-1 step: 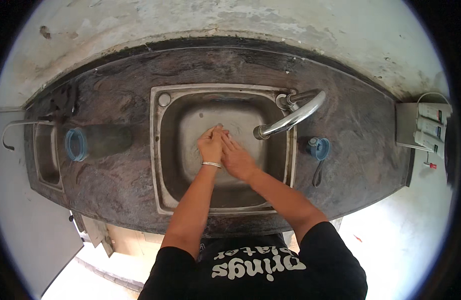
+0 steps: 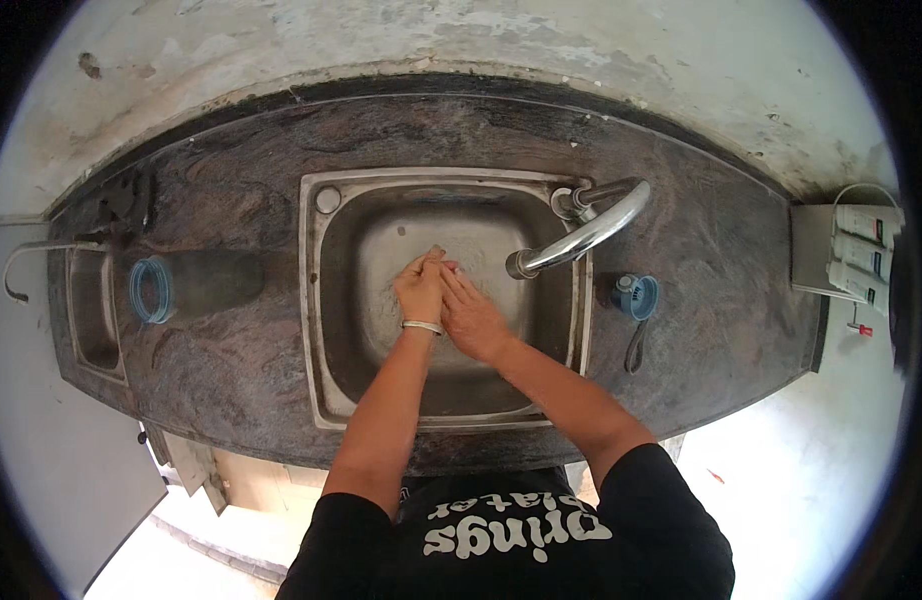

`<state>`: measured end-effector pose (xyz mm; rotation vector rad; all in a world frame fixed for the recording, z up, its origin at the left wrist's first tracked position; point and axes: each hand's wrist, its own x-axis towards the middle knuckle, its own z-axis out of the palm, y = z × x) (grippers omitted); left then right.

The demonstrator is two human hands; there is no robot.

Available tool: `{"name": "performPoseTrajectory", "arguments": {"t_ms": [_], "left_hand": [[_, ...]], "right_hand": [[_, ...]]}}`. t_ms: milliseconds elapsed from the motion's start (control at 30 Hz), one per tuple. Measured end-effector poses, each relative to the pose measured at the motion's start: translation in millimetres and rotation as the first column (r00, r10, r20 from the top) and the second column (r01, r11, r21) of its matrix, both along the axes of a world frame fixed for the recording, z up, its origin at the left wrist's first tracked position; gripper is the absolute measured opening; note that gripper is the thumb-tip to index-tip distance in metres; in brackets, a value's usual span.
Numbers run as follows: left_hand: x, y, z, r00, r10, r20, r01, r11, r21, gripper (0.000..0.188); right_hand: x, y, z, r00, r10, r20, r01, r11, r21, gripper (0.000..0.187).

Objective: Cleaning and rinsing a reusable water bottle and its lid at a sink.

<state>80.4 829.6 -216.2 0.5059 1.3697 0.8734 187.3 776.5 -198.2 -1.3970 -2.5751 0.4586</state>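
Observation:
Over the steel sink basin (image 2: 381, 394) my two hands are pressed together. My left hand (image 2: 418, 292), with a pale bracelet at its wrist, is bent around the fingers of my right hand (image 2: 475, 320); some of its fingertips are hidden. Long, straight fingers of the right hand lie against the left. Nothing else shows between them. Rippled water covers the basin floor around the hands. A curved chrome faucet (image 2: 591, 237) reaches in from the right rim, its spout to the right of my hands; I cannot make out a stream from it.
A clear bottle with a blue rim (image 2: 152, 290) lies on the counter (image 2: 231, 370) at left, beside a small second sink (image 2: 98, 365). Right of the main sink stands a blue lid (image 2: 638, 297) with a dark strap. A white filter unit (image 2: 861, 255) hangs at far right.
The water ripples on the basin floor look slightly different. My hands stay in nearly the same place and pose.

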Motion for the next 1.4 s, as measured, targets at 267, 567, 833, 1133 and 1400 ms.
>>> {"name": "performPoseTrajectory", "arguments": {"t_ms": [267,567,833,1133,1400], "left_hand": [[2,1,26,0.750,0.116,0.651,-0.007,0.986,-0.167,0.050],[62,9,2,0.378,0.279,0.883,-0.194,0.956,-0.220,0.057],[23,-43,-4,0.174,-0.002,0.985,0.022,1.000,-0.002,0.056],[28,-35,2,0.188,0.206,0.960,-0.091,0.977,-0.192,0.051],[50,34,-17,0.710,0.460,0.533,-0.269,0.877,-0.398,0.046]], "right_hand": [[2,21,-7,0.646,-0.337,-0.685,0.139,0.934,-0.329,0.032],[60,40,-216,-0.245,-0.892,0.379,-0.867,0.027,-0.498,0.024],[-100,189,22,-0.289,-0.736,-0.613,-0.898,0.431,-0.094,0.021],[-110,214,28,-0.214,-0.618,-0.757,-0.870,0.473,-0.140,0.022],[-4,90,-27,0.162,-0.795,-0.585,0.104,0.603,-0.791,0.027]]}}
